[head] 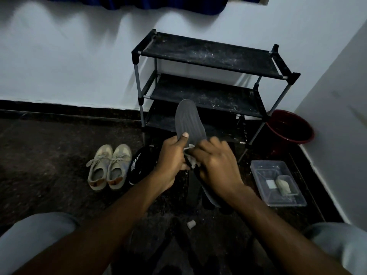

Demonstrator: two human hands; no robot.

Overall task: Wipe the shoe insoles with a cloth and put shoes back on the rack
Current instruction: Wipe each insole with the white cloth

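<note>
Left hand (172, 157): fingers curled round the lower part of a grey insole (189, 120), thumb flat on its upper face. The insole is held up at frame centre, toe end pointing up, overlapping the lower shelves of the shoe rack (208, 56) behind it.

Right hand (214, 161): fingers curled over a crumpled white cloth (190, 153), which sits against the insole's heel half, between the two hands. The hands are nearly touching.

Below the right wrist lies a second grey, insole-like piece (213, 197) on the floor; too dark to tell more.

Left of the hands: a black shoe (137, 167) on the floor, partly behind the left forearm, and just beside it a pair of pale sneakers (109, 167), side by side with toes toward the bottom of the frame.

Right of the hands: a clear plastic tub (258, 167) holding small pale pieces. Above it, at the right end of the rack, is a red bucket (290, 126).

The rack has three dark, dusty shelves and stands against a white wall.

Lower centre: small white scrap (191, 224) on the dark floor. Grey-clad knees show in both bottom corners.
</note>
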